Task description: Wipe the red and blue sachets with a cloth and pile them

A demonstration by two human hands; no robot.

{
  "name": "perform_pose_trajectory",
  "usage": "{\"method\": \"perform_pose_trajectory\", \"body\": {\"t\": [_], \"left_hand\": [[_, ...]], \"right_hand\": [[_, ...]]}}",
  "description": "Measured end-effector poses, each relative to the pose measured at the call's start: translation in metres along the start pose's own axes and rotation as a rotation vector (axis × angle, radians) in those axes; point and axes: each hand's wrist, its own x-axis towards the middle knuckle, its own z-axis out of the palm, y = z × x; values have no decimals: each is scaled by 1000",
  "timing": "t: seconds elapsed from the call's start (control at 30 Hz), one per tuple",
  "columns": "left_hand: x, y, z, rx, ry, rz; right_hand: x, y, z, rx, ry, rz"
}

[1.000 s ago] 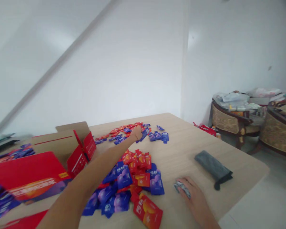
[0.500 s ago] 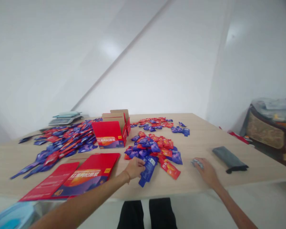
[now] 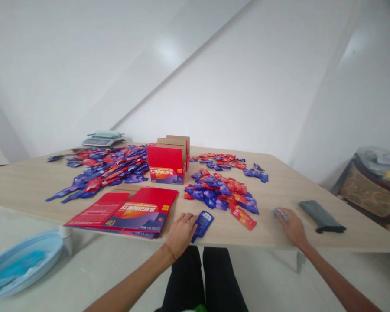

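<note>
My left hand (image 3: 181,233) is at the table's front edge, palm down, its fingers closed on the left side of a blue-purple sachet (image 3: 204,224) with a white label. The thumb side and any second sachet beneath are hidden. Farther right, my right hand (image 3: 291,226) rests on the table with its fingers curled round a small silvery-grey thing (image 3: 280,213), too blurred to name. Between and beyond the hands lies a heap of red and purple sachets (image 3: 219,190). One orange-red sachet (image 3: 243,216) points out from it towards the front.
Flattened red cartons (image 3: 139,208) lie left of my left hand. Open red boxes (image 3: 165,164) stand behind them, beside a large sachet pile (image 3: 117,164). A scale (image 3: 103,139) stands at the back left, a grey pouch (image 3: 321,215) at right. A blue basin (image 3: 48,242) is below the table.
My left hand has drawn the blue-purple sachet slightly left and towards the front edge, apart from the heap. My right hand keeps its hold on the grey thing. The view has tilted down.
</note>
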Motion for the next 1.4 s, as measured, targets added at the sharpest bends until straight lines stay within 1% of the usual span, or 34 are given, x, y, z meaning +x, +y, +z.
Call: {"method": "perform_pose_trajectory", "body": {"t": [0.07,0.1,0.17,0.23,0.33,0.4,0.43,0.5,0.6,0.67,0.87,0.93,1.07,1.13,1.2,1.3,1.33,1.4], "left_hand": [[-24,-4,5,74,79,250],[-36,-6,10,92,124,341],[-53,-12,22,127,221,439],[-63,-16,34,143,290,450],[-63,-19,44,117,322,418],[-59,-19,46,82,326,408],[-57,-19,46,64,332,403],[-55,-19,46,20,347,387],[-57,-20,50,-61,373,361],[-59,-22,55,-112,392,359],[-65,-26,69,-190,455,367],[-65,-27,72,-212,485,358],[-64,-29,78,-262,520,361],[-64,-30,82,-283,533,356],[-63,-31,85,-292,545,351],[-62,-30,88,-287,562,353],[-62,-30,88,-285,567,353],[-62,-28,86,-283,577,346]], "right_hand": [[1,-32,-6,14,97,-37],[2,-54,-9,33,137,-62],[2,-107,-11,97,127,-122],[0,-164,-10,171,99,-184],[-5,-239,-1,283,-4,-328],[-10,-275,10,339,-113,-399],[-13,-289,17,358,-164,-417],[-19,-307,31,388,-251,-431],[-26,-321,49,410,-329,-415],[-28,-325,57,413,-351,-397],[-39,-334,67,413,-401,-369],[-48,-336,70,421,-462,-393],[-67,-335,81,414,-636,-501],[-70,-331,86,366,-673,-553],[-66,-324,93,288,-678,-627],[-49,-312,106,165,-641,-702],[-43,-307,110,138,-625,-699],[-29,-297,116,93,-592,-649]]}}
